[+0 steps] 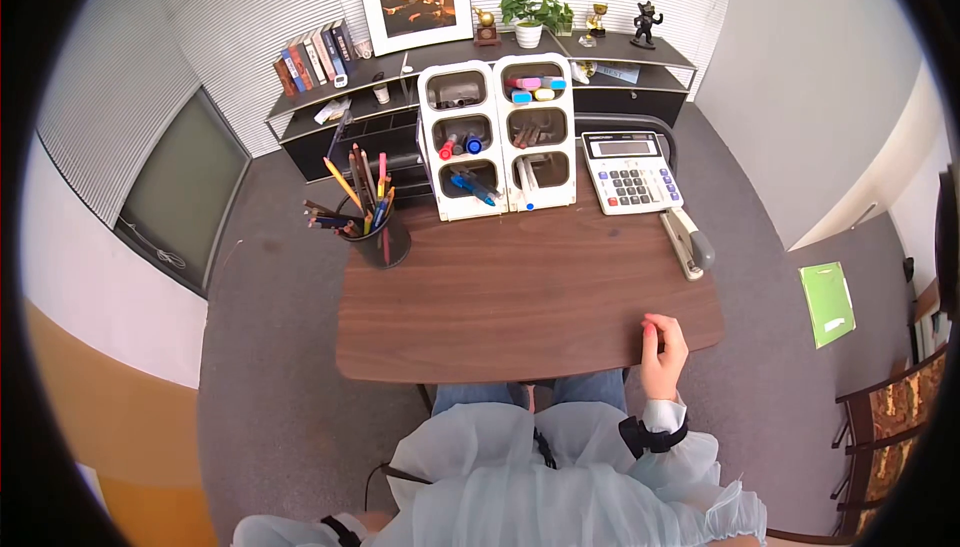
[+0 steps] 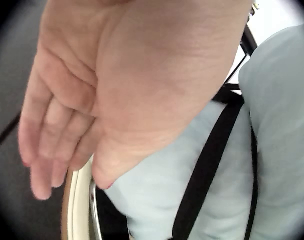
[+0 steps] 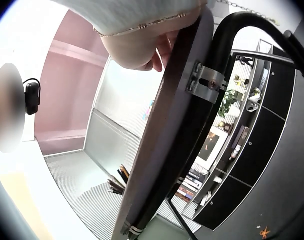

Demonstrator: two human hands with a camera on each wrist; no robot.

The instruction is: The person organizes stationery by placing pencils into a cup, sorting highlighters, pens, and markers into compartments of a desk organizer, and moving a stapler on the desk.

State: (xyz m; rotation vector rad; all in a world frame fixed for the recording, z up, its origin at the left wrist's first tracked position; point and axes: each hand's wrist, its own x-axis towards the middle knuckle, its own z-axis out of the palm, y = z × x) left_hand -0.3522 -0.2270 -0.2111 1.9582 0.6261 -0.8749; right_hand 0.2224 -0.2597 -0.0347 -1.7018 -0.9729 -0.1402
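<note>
My right hand [image 1: 662, 347] rests on the near right edge of the brown desk [image 1: 520, 297], fingers loosely curled, a pink nail showing. It holds nothing. From the right wrist view the hand [image 3: 142, 50] lies on the top side of the desk [image 3: 162, 130], seen edge-on from below. My left hand [image 2: 67, 165] hangs beside my light blue blouse [image 2: 157, 200] with straight, relaxed fingers, empty, above a chair's rim [image 2: 79, 210]. The head view does not show it.
At the back of the desk stand a black cup of pencils [image 1: 385, 237], a white organizer [image 1: 497, 137] with pens, a calculator [image 1: 630, 172] and a stapler [image 1: 688, 242]. Beyond is a low black shelf [image 1: 600, 52]. A green sheet [image 1: 827, 302] lies on the floor at right.
</note>
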